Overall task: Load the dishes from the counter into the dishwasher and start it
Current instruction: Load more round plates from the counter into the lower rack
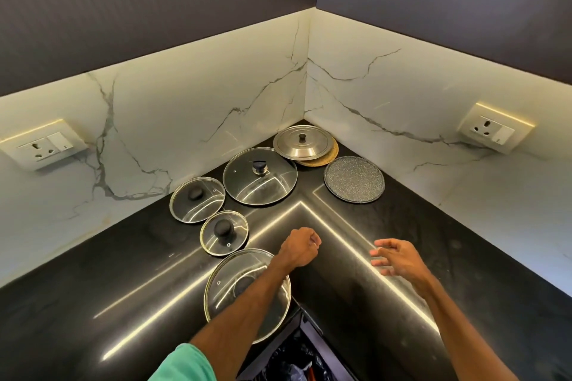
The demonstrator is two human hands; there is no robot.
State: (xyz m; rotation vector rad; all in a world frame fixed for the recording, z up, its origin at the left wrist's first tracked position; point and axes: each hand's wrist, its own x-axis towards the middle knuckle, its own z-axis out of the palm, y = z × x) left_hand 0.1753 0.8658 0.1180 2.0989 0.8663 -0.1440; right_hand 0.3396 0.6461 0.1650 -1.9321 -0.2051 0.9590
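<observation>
Currently left hand [298,246] is clenched and empty, right hand [399,258] loose and empty. Risk: the large round steel-rimmed glass lid [235,281] overhangs the black stone counter [93,303] edge under the left forearm; a nudge could tip it off.

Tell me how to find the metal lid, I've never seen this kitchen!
Look where the two marble walls meet at the back of the black counter. The metal lid sits in that corner, on a round woven mat. It alone is solid steel; the glass lids nearby are see-through.
</observation>
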